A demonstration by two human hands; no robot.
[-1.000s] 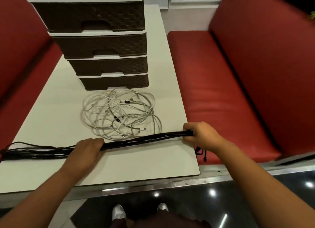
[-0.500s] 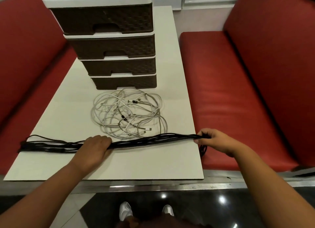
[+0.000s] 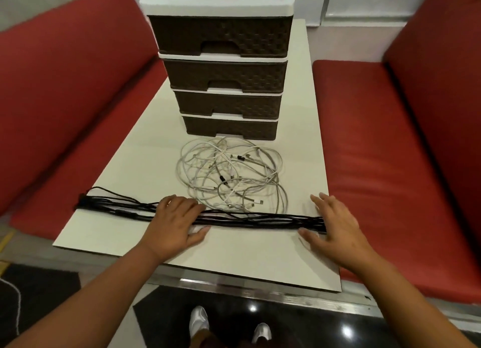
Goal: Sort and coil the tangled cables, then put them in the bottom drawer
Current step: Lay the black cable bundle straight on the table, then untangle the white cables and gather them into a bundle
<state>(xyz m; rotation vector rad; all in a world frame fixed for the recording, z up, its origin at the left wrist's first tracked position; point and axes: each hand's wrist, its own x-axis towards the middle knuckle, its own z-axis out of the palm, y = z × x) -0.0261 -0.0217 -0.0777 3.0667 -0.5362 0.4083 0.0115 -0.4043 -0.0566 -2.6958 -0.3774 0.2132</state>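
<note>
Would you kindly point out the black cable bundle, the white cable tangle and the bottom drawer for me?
black cable bundle [image 3: 260, 218]: head view, on the stretch between the hands.
white cable tangle [image 3: 231, 175]: head view, on strands near its middle.
bottom drawer [image 3: 234, 128]: head view, on its brown front panel.

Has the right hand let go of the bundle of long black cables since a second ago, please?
Yes. The right hand has opened flat over the end of the black cable bundle, now inside the white table's right edge instead of past it.
</note>
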